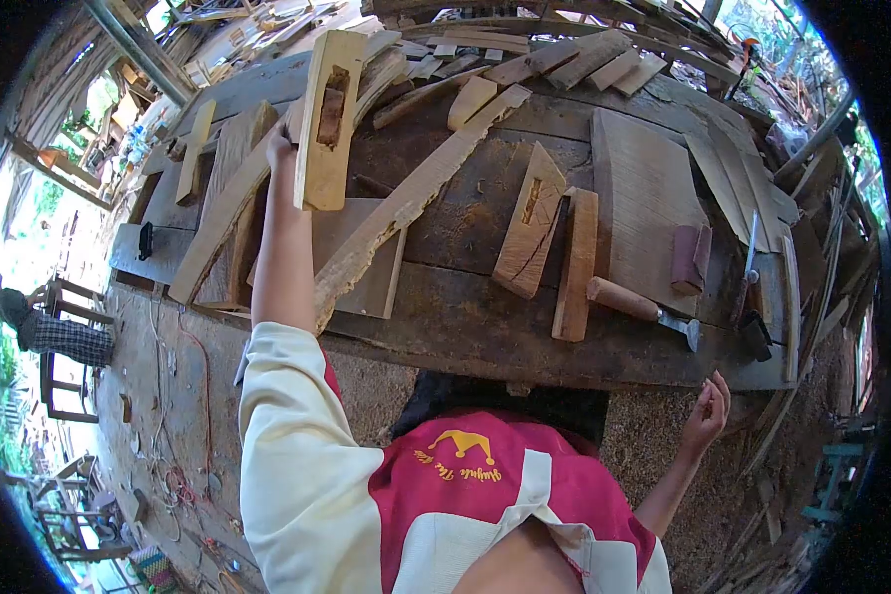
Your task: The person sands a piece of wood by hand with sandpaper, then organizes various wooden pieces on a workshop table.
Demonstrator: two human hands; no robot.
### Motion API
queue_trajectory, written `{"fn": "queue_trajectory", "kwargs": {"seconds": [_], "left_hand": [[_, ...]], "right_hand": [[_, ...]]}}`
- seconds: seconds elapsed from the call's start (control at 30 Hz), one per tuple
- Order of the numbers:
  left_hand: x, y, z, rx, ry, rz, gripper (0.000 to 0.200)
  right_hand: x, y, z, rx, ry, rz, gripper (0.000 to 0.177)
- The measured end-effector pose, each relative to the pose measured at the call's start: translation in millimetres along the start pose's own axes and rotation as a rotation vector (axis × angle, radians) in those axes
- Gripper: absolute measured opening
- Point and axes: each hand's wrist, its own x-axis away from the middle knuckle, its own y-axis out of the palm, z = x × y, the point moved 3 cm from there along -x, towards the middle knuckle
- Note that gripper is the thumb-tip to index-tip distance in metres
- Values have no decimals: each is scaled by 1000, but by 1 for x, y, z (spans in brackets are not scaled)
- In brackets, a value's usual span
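Note:
My left hand point(283, 141) is raised over the left part of the workbench, gripping a pale wooden plane body point(328, 129) with a slot cut through its face. That block hides most of the fingers. My right hand point(705, 408) hangs just off the bench's front edge, fingers loosely bent and apart, with nothing visible in it. Nearest to it are a tool with a round wooden handle point(626, 299) and short metal head, and a dark-ended tool point(754, 337). A second slotted wooden block point(531, 223) leans beside a narrow wooden bar point(575, 267).
A long rough-edged board point(416, 203) slants across the bench point(465, 342). At right lie a wide plank point(648, 198) and a brown rolled piece point(690, 259). Curved boards point(223, 233) lie to the left; offcuts point(604, 64) pile along the back. A chair point(69, 337) stands at far left.

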Motion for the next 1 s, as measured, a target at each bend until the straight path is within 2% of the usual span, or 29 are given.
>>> {"fn": "queue_trajectory", "kwargs": {"seconds": [0.07, 0.2, 0.27, 0.3, 0.33, 0.4, 0.43, 0.47, 0.53, 0.6, 0.67, 0.7, 0.83, 0.93, 1.0], "left_hand": [[12, 4, 2, -91, -3, 63, 36], [-15, -14, -5, -127, -10, 75, 37], [-31, -23, -9, 88, -99, -25, 36], [-14, -14, 6, -131, -10, 76, 38], [13, 6, 20, -131, -11, 76, 38], [59, 35, 41, -264, 116, 330, 40], [58, 41, 44, -302, 354, 275, 43], [50, 41, 44, -302, 354, 276, 43], [45, 54, 55, -1129, 903, 216, 42], [63, 78, 55, -1155, 835, 201, 43], [65, 95, 51, -1121, 960, 57, 44], [61, 100, 49, -1139, 901, 8, 46], [51, 117, 37, -1200, 925, -118, 49], [45, 125, 24, -1234, 872, -154, 50], [47, 130, 18, -1232, 925, -183, 50]], "right_hand": [[-1, 0, 0, -8, 13, 0, 19], [0, -1, -2, 10, 31, -11, 19], [1, -1, 0, 11, 33, -8, 20], [2, 0, 4, 8, 17, -7, 20], [2, 0, 6, 5, 1, -8, 20], [2, 0, 7, -12, 12, -11, 21], [2, 0, 8, -30, 22, -13, 21], [2, 0, 5, -30, 21, -13, 21], [1, 1, -2, -45, 60, -20, 20], [1, 3, -4, -33, 69, -30, 20], [0, 4, -1, -19, 79, -36, 20], [1, 6, 4, -6, 55, -38, 20], [4, 3, 4, -5, 59, -36, 20], [6, 0, 5, 11, 85, -32, 20], [8, -1, 4, 30, 50, 11, 20]]}}
